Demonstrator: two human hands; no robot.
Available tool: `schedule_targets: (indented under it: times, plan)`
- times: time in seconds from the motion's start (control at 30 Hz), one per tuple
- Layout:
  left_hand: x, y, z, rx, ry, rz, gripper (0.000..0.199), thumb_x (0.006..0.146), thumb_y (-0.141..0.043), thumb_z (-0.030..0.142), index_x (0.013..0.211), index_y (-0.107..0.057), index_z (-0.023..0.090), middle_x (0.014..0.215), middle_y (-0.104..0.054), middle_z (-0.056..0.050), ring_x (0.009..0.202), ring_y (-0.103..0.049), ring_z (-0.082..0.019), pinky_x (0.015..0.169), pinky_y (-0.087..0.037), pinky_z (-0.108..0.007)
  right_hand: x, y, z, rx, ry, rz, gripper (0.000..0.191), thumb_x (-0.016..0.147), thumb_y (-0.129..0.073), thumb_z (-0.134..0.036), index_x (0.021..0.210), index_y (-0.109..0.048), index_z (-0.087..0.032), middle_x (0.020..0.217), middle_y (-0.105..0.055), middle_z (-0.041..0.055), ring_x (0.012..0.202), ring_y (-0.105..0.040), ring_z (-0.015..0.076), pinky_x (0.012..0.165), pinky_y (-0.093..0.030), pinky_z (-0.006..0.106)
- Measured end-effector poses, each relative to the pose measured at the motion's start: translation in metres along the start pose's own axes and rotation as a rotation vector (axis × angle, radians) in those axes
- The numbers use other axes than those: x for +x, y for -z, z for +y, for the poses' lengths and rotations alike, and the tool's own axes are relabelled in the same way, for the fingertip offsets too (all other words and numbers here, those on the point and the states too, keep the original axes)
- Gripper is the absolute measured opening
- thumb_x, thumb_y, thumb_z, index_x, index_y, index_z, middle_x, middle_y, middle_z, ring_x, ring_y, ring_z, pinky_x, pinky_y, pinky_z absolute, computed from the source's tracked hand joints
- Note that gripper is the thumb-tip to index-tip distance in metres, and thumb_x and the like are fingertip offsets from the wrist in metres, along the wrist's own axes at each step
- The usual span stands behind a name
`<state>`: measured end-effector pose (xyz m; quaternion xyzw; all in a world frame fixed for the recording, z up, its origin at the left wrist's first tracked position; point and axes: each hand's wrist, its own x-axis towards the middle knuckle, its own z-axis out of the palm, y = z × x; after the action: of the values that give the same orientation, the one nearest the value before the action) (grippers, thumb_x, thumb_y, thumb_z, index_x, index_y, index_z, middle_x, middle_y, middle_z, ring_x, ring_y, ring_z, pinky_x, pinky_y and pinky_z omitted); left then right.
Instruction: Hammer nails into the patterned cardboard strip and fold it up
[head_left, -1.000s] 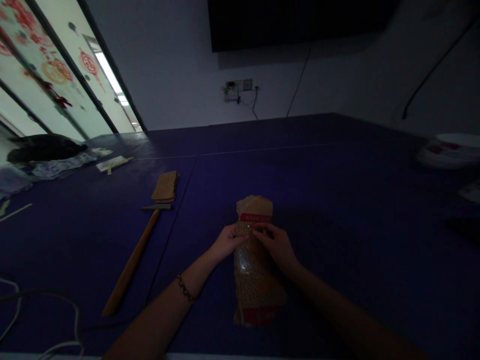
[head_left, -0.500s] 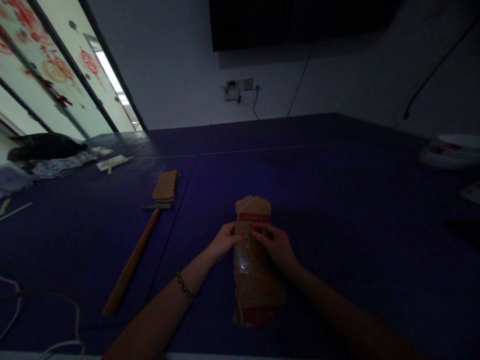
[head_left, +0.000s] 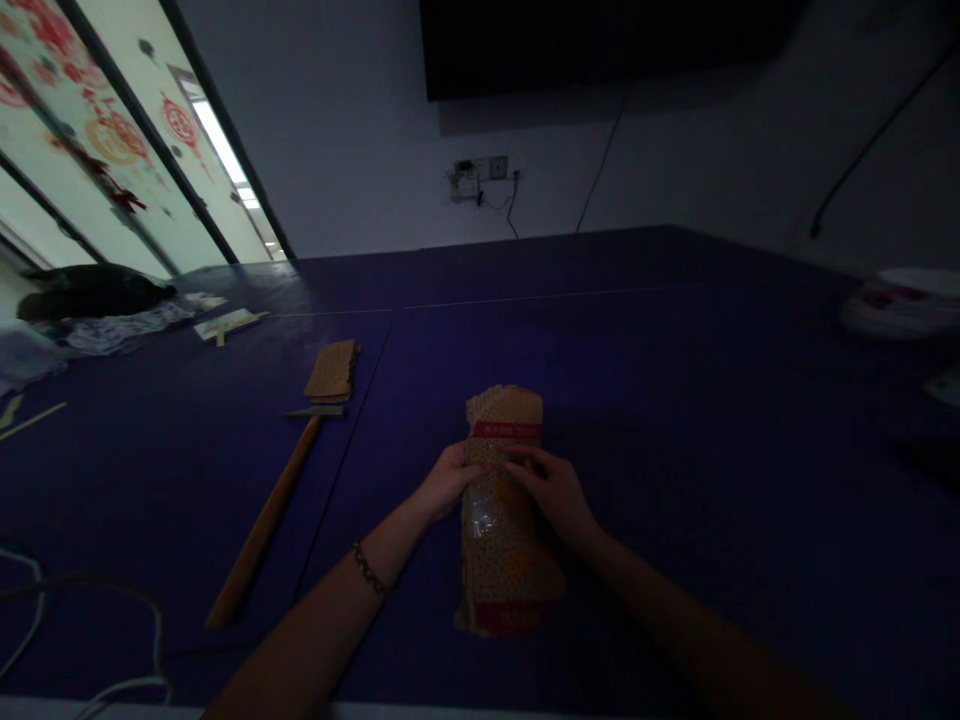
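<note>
A long pack of what look like brown crackers (head_left: pixel 514 540), in clear shiny wrap with red printed bands, is held tilted over the purple table in front of me. My left hand (head_left: pixel 448 482) grips its left edge, the thumb lying across the front and the other fingers behind it. My right hand (head_left: pixel 551 490) is at the right side, its thumb and forefinger closed together on the front of the wrap near the upper red band. Whatever small bit of wrap lies between those fingertips is too dark to make out.
Left of the pack lies a hammer (head_left: pixel 270 520) with a wooden handle, and beyond its head a small stack of brown crackers (head_left: pixel 332 370). Pale cables (head_left: pixel 157 640) loop at the lower left. A bowl-like container (head_left: pixel 904 303) stands at the far right, a dark bundle (head_left: pixel 97 290) far left.
The pack has tilted slightly, its lower end shifting up and to the left. My left thumb has moved a little left; my right hand stays nearly in place.
</note>
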<state>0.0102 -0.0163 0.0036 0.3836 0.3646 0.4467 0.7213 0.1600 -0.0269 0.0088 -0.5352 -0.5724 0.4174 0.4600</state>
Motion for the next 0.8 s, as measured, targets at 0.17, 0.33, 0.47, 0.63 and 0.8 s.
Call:
schedule_targets:
  times: [0.17, 0.33, 0.47, 0.63, 0.8]
  plan:
    - [0.001, 0.002, -0.002, 0.005, 0.004, 0.001, 0.032, 0.052, -0.068, 0.014, 0.083, -0.062, 0.011, 0.076, -0.066, -0.006, 0.065, -0.060, -0.016, 0.068, -0.044, -0.029, 0.000, 0.000, 0.001, 0.007, 0.017, -0.011, 0.022, 0.062, -0.058, -0.033, 0.078, -0.066, -0.019, 0.054, -0.048, -0.0032, 0.055, -0.043, 0.0134, 0.054, -0.035, 0.026]
    - [0.000, 0.001, 0.000, 0.007, 0.003, 0.039, 0.028, 0.052, -0.066, 0.012, 0.080, -0.063, 0.011, 0.073, -0.066, -0.005, 0.063, -0.059, -0.015, 0.066, -0.043, -0.027, -0.002, 0.001, -0.003, 0.023, 0.015, -0.016, 0.022, 0.062, -0.059, -0.032, 0.078, -0.067, -0.018, 0.054, -0.050, -0.0033, 0.054, -0.043, 0.0126, 0.055, -0.036, 0.026]
    - [-0.001, 0.001, 0.001, -0.014, 0.036, 0.023, 0.027, 0.053, -0.065, 0.011, 0.080, -0.064, 0.010, 0.074, -0.066, -0.006, 0.064, -0.060, -0.015, 0.066, -0.043, -0.027, 0.000, 0.001, -0.002, 0.014, 0.012, -0.015, 0.024, 0.061, -0.060, -0.032, 0.078, -0.067, -0.017, 0.053, -0.049, -0.0033, 0.053, -0.043, 0.0126, 0.053, -0.035, 0.026]
    - [0.000, 0.001, 0.003, -0.020, 0.066, -0.046, 0.028, 0.054, -0.067, 0.013, 0.082, -0.063, 0.010, 0.076, -0.066, -0.006, 0.065, -0.059, -0.014, 0.068, -0.043, -0.027, 0.001, -0.004, -0.002, -0.037, 0.064, 0.029, 0.020, 0.064, -0.057, -0.031, 0.076, -0.066, -0.017, 0.055, -0.053, -0.0017, 0.053, -0.044, 0.0134, 0.053, -0.035, 0.026]
    - [0.001, 0.000, 0.001, 0.011, 0.060, -0.071, 0.028, 0.055, -0.069, 0.016, 0.082, -0.063, 0.010, 0.078, -0.065, -0.005, 0.066, -0.059, -0.013, 0.069, -0.041, -0.026, 0.005, -0.013, -0.004, -0.109, 0.147, 0.087, 0.016, 0.064, -0.057, -0.028, 0.073, -0.064, -0.017, 0.053, -0.052, -0.0021, 0.051, -0.043, 0.0126, 0.052, -0.034, 0.025]
